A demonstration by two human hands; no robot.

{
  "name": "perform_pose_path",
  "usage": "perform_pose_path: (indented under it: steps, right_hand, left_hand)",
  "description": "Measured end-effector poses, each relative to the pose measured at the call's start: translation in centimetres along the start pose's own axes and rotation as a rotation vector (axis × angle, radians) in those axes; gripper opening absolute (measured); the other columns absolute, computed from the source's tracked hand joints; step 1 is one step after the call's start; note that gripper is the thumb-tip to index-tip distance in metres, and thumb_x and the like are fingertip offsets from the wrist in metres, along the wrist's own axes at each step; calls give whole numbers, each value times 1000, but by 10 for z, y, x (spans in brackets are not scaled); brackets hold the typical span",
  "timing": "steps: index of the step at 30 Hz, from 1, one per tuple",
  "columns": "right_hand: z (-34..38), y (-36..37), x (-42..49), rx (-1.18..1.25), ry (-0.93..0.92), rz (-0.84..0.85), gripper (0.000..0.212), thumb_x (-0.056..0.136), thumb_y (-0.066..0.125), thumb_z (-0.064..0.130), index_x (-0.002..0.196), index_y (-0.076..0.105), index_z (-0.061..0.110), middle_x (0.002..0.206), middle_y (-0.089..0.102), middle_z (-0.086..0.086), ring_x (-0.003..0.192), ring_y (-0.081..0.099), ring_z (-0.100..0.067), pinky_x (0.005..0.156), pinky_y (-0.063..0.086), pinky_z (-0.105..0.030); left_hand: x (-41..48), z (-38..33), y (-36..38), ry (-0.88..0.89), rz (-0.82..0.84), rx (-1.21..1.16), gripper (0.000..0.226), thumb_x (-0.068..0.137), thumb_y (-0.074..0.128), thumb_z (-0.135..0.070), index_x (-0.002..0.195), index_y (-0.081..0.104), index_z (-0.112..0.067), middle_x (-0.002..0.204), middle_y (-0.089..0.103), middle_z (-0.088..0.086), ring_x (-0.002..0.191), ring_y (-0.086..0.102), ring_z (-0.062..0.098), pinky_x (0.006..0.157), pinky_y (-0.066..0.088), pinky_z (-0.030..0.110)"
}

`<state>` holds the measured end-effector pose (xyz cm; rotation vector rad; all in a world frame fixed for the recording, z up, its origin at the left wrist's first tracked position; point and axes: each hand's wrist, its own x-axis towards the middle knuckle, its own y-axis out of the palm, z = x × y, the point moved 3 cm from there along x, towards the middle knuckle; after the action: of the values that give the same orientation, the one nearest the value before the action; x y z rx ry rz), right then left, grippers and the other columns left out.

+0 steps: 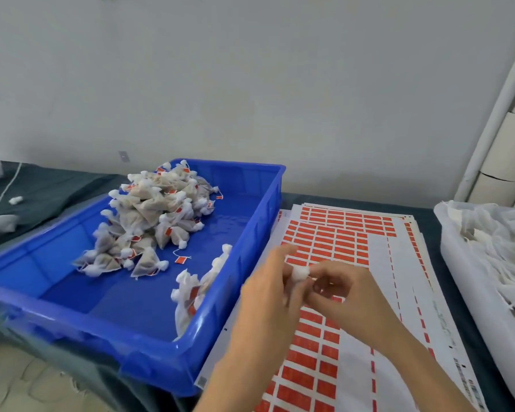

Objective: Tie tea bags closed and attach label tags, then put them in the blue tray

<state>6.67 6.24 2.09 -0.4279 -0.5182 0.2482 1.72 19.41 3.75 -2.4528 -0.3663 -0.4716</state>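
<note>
**Item in hand: tea bag** (299, 272). You hold it up over the label sheets (333, 242), just right of the blue tray (268, 209). Only its white gathered top shows between your fingers. Your left hand (268, 295) is curled round it from the tray side. Your right hand (348, 292) pinches at the same tuft from the other side. Blur hides whether the string is knotted and whether a tag is on it.

**Done: main pile** (149, 221). A heap of tied bags, many showing red tags, lies in the far left part of the tray.

**Done: second cluster** (197, 286). A few tagged bags lean against the tray's right wall, near your left hand.

**Stray: loose tag** (181, 259). It lies on its string on the tray floor, between the two groups.

**Stock: label sheets.** Several overlapping sheets lie on the bench (51, 185). Many red labels remain, and some columns are already stripped to white backing.

**Stock: white bin** (464, 278). It stands at the far right with mesh bags (494, 233) heaped inside. These are probably untied ones, though I cannot tell for sure.

**Progress.** You look well under way but far from finished. Much of the tray floor is bare, and both the labels and the bin are well stocked. The bag in hand is not yet in the tray.
</note>
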Motion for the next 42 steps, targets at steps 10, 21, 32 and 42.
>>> perform_pose_path:
  steps: [10, 21, 32, 42]
  right_hand:
    - [65, 92, 86, -18, -145, 72, 14, 89, 66, 24, 97, 75, 19, 85, 71, 3, 79, 62, -11, 73, 51, -24]
    - [44, 96, 60, -204, -43, 68, 47, 90, 59, 29, 135, 47, 21, 136, 46, 0, 130, 34, -15, 110, 27, -29]
    - [20, -79, -68, -189, 199, -230, 29, 87, 68, 15, 106, 65, 36, 91, 68, 22, 85, 63, -2, 73, 52, -13]
    - [-20, -222, -121, -777, 502, -466, 26, 79, 74, 33, 105, 69, 31, 90, 67, 22, 68, 58, 1, 61, 42, -15]
  left_hand:
    - [49, 39, -122, 36, -178, 185, 19, 82, 72, -4, 96, 68, -17, 84, 71, -9, 79, 66, -5, 71, 48, 5]
    - [46, 62, -98, -113, 165, 507, 38, 89, 61, -10, 126, 56, -17, 125, 59, -2, 113, 55, 14, 98, 44, 29]
    - [14, -74, 68, 249, 345, -11, 21, 88, 66, -25, 98, 61, -42, 92, 62, -27, 90, 60, -5, 81, 51, 11]
    - [30, -122, 199, 376, 465, -97, 28, 93, 60, -19, 120, 61, -24, 114, 60, -6, 94, 57, 6, 86, 52, 21]
